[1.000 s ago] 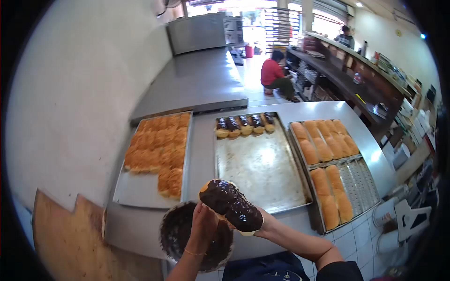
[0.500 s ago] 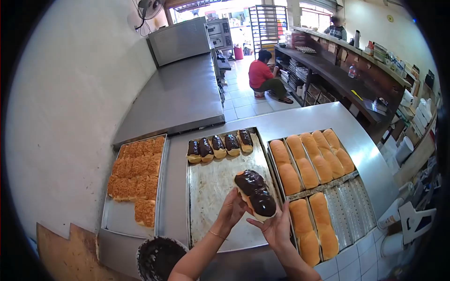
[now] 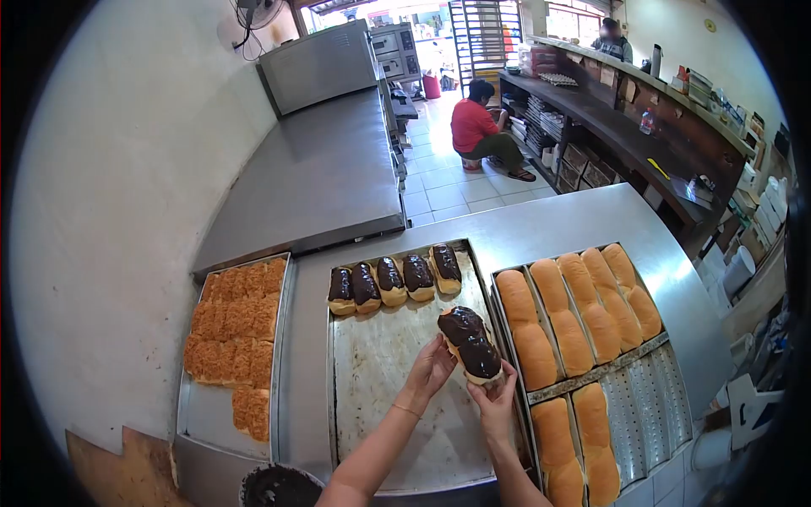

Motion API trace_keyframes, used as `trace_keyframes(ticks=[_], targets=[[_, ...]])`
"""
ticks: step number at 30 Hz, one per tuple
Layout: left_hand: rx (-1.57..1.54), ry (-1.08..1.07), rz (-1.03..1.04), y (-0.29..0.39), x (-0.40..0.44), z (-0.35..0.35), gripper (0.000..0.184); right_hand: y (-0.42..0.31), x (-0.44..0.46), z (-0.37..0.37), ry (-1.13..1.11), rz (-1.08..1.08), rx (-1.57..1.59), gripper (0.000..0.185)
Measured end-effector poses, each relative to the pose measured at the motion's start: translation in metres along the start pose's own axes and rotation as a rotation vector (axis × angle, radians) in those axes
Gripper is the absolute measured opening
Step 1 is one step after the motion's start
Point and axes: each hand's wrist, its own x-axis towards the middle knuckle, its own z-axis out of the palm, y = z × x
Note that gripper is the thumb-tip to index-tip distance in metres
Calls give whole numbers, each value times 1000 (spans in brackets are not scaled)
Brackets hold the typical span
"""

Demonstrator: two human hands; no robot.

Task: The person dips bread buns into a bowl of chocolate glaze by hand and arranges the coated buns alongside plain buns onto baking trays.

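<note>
A long bun with glossy chocolate topping (image 3: 473, 342) is held over the right part of the middle baking tray (image 3: 372, 406). My left hand (image 3: 431, 367) grips its left side, and my right hand (image 3: 497, 395) has hold of its lower end. The bun is tilted, chocolate side up. At the back of the same tray stand several chocolate-topped buns (image 3: 391, 281) in a row. Below my left forearm, a bowl of dark chocolate (image 3: 279, 487) is partly cut off by the frame.
On the left, a tray (image 3: 203, 406) carries buns coated in orange-brown shreds (image 3: 236, 325). On the right, a moulded tray (image 3: 642, 406) holds plain golden buns (image 3: 583, 329). A person in red (image 3: 475, 127) sits low by the shelves; another person (image 3: 612, 42) is behind the counter.
Both hands have moved slightly right with the chocolate-topped bun. My right hand has closed on its lower end. The whole view has shifted a little.
</note>
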Motion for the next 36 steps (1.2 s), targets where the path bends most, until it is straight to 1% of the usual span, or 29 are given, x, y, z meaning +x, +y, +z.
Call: trace_keyframes(ticks=[1, 5, 7, 8, 10, 11, 13, 14, 15, 16, 17, 18, 20, 21, 22, 24, 25, 27, 31, 36], targets=[[7, -10, 9, 0, 8, -9, 29, 9, 7, -2, 17, -62, -30, 65], [-52, -59, -24, 2, 36, -56, 26, 35, 19, -5, 105, -87, -104, 62], [37, -198, -107, 9, 44, -74, 31, 56, 23, -16, 132, -77, -113, 62], [33, -197, -107, 12, 44, -76, 31, 67, 25, -22, 161, -68, -117, 62], [349, 109, -235, 26, 41, -52, 36, 76, 28, -26, 197, -57, -125, 62], [347, 111, -236, 33, 44, -51, 36, 81, 28, -29, 233, -49, -129, 62], [764, 127, -396, 48, 51, -45, 41, 91, 28, -37, 258, -45, -158, 62], [1025, 122, -406, 57, 52, -38, 37, 95, 29, -41, 283, -45, -184, 62], [1023, 120, -406, 61, 53, -24, 37, 95, 28, -42, 284, -46, -186, 62], [1602, 41, -88, 65, 53, -11, 35, 94, 27, -42, 281, -36, -170, 62], [2149, -54, 290, 68, 56, -4, 32, 93, 25, -41, 281, -26, -152, 62], [2148, -59, 289, 70, 62, -2, 32, 94, 25, -41, 284, -28, -153, 62], [2426, -275, 776, 70, 74, -1, 28, 94, 24, -39, 300, -20, -160, 64], [2586, -320, 723, 70, 80, -6, 30, 93, 25, -38, 309, -31, -174, 67], [2583, -325, 728, 69, 83, -11, 30, 92, 25, -37, 312, -36, -176, 67], [2721, -421, 848, 68, 86, -19, 27, 89, 23, -34, 320, -14, -172, 68], [2719, -425, 849, 68, 86, -21, 27, 92, 24, -36, 319, -8, -169, 70], [2827, -442, 870, 67, 88, -24, 29, 92, 24, -35, 332, -26, -190, 70], [2883, -465, 894, 67, 95, -30, 30, 89, 24, -30, 353, -30, -204, 69], [2883, -421, 834, 66, 96, -33, 30, 91, 27, -23, 378, -50, -187, 65]])
